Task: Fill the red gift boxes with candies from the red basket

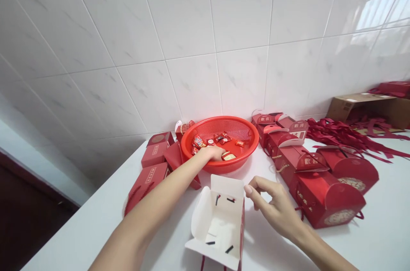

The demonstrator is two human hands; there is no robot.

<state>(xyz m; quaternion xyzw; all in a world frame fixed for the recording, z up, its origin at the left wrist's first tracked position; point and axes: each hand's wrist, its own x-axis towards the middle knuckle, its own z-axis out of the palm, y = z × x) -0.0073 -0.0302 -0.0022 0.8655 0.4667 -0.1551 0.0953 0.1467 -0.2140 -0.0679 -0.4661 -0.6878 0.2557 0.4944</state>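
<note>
My left hand reaches into a red plastic basket among wrapped candies. Its fingers point down and are mostly hidden, next to a gold-and-red packet, so I cannot see whether they grip anything. In front of the basket, a red gift box stands with its flaps up, showing a bare white inside with short black cord ends poking through. My right hand hovers by the box's far right corner, fingers loosely curled, with a gap between thumb and forefinger and nothing seen between them.
Finished-looking red boxes stand in rows on the right. More red boxes lie left of the basket. Dark red ribbons spill near a cardboard carton at the back right. A tiled wall borders the white table.
</note>
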